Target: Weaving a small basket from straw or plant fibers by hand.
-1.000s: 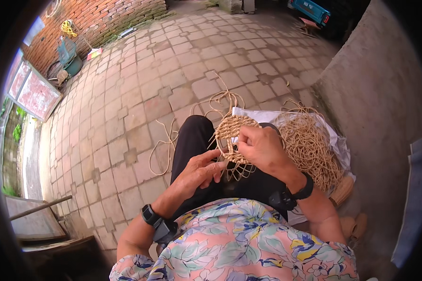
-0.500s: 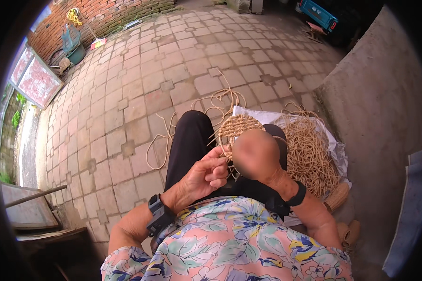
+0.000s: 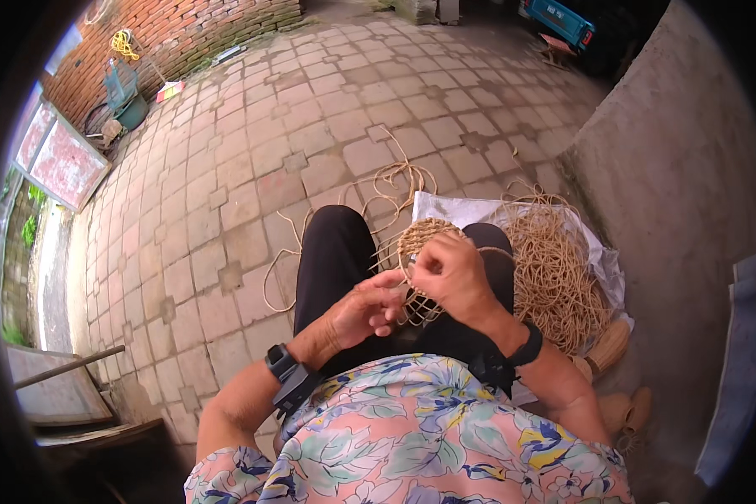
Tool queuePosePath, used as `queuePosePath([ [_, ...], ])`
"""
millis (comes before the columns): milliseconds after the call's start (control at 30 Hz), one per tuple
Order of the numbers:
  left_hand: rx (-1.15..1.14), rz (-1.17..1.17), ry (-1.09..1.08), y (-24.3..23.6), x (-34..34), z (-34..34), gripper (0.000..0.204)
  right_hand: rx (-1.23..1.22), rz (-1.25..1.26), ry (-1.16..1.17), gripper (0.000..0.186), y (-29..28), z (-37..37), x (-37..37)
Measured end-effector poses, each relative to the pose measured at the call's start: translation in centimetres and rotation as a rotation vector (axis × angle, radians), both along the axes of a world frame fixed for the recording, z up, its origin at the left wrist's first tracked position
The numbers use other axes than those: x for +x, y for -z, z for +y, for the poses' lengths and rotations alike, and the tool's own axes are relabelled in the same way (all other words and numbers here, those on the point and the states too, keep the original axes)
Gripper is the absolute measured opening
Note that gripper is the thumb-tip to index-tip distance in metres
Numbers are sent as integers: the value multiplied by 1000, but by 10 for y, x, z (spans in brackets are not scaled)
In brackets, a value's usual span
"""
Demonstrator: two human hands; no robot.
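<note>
Above my lap, between my knees, is a small woven straw-rope piece [image 3: 427,229], tightly plaited at the far end and open and loop-like nearer me. My left hand [image 3: 363,311] grips its left edge between thumb and index finger, with the other fingers loosely curled. Over its right side, my right hand [image 3: 454,273] is closed in a pinch on straw cord, and it hides part of the weave. From beside that hand a strand of cord [image 3: 497,250] crosses my right thigh toward the heap. Loose cord ends stick out left of the piece.
To my right, a big tangled heap of straw cord [image 3: 554,277] lies on a white sheet [image 3: 615,281]. Woven straw articles [image 3: 606,349] lie near it. Loose cord [image 3: 281,260] trails over the paving left of my knee. A concrete wall [image 3: 672,168] rises at right.
My right hand has come from a raised, blurred position down and closer to the weave, its fingers now pinched. My left hand stays at the left edge, its fingers slightly looser.
</note>
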State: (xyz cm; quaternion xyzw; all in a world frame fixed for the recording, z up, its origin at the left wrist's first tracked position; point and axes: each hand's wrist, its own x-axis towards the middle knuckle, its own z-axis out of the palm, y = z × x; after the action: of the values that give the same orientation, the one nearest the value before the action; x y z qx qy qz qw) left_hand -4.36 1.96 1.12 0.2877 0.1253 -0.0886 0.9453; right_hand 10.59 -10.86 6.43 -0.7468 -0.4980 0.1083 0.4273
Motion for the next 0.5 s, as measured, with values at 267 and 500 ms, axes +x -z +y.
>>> queuePosePath([
  [267, 1312, -310, -432, -33, 16, 15, 15, 191, 295, -126, 17, -24, 6, 3],
  [500, 861, -196, -424, -27, 14, 32, 12, 279, -165, 155, 18, -5, -25, 41],
])
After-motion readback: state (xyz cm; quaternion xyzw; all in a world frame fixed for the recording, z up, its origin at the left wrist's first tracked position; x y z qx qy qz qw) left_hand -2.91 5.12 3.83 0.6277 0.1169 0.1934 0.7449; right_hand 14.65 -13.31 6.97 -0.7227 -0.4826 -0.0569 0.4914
